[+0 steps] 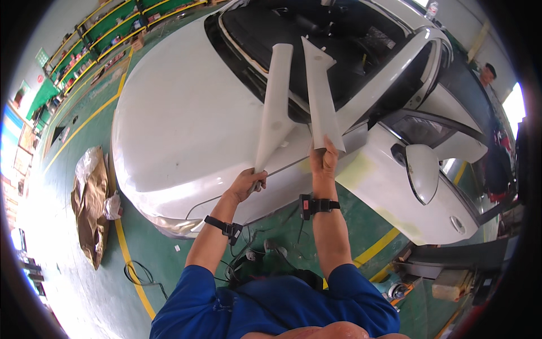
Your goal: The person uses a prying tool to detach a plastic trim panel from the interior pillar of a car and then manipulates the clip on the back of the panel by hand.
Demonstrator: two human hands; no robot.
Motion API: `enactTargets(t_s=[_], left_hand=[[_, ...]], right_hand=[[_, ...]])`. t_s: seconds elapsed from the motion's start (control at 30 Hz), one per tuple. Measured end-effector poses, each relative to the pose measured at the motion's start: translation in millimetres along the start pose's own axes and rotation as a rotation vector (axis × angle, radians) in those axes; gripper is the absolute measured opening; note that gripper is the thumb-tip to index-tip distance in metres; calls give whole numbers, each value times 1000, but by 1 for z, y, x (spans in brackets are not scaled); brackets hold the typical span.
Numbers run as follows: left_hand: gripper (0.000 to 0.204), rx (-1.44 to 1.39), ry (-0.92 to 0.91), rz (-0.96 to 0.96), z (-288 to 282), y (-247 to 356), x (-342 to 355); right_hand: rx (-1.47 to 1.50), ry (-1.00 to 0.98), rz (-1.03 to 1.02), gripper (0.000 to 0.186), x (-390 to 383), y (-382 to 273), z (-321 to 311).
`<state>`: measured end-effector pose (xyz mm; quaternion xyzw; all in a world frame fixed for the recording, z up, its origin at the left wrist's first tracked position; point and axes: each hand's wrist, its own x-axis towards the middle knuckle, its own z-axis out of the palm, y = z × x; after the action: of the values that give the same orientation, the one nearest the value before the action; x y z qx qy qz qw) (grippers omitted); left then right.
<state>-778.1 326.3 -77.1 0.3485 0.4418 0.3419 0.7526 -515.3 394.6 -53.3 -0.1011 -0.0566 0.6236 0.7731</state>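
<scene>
My left hand (pixel 248 183) is closed on the narrow lower end of a pale, long car pillar trim panel (pixel 276 96). A second pillar trim panel (pixel 322 96), similar in colour, is gripped at its wide lower end by my right hand (pixel 325 158). Both panels point up and away from me, side by side with a gap between them. They are held over the front fender of a white car, whose hood (pixel 169 101) spreads to the left. Beyond their upper ends lies the dark dashboard area (pixel 254 34).
At right an open car door (pixel 395 192) carries a white side mirror (pixel 422 175). Crumpled brown paper (pixel 90 209) and a black cable (pixel 141 274) lie on the floor at left. A power tool (pixel 393 287) sits near a wooden block (pixel 451 284). Another person (pixel 488 74) stands far right.
</scene>
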Motion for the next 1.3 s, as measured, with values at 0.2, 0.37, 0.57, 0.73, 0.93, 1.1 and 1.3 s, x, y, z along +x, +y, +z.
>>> enactTargets(t_s=[0.2,0.37,0.57,0.73,0.93,1.1,1.3], left_hand=[[38,-124,96,9,-2,2,-46],[40,-218,325,142,-77,-14,-157],[39,-422,742,330,-183,-56,-345],[24,-770,1348,454,-252,-164,-538],[10,-1320,1571,483,-379,-334,-691],[10,-1112,1599,224,-459,-324,-740],[13,-995,1665,110,-579,-364,-831]], right_hand=[[-47,9,-19,39,-6,10,-5],[-177,21,112,30,-13,14,-25],[-192,-50,366,38,-41,-29,-63],[-403,-106,534,28,-163,40,-2],[-559,-265,825,17,-307,266,66],[-728,-302,1009,18,-405,445,124],[-937,-559,938,22,-434,605,189]])
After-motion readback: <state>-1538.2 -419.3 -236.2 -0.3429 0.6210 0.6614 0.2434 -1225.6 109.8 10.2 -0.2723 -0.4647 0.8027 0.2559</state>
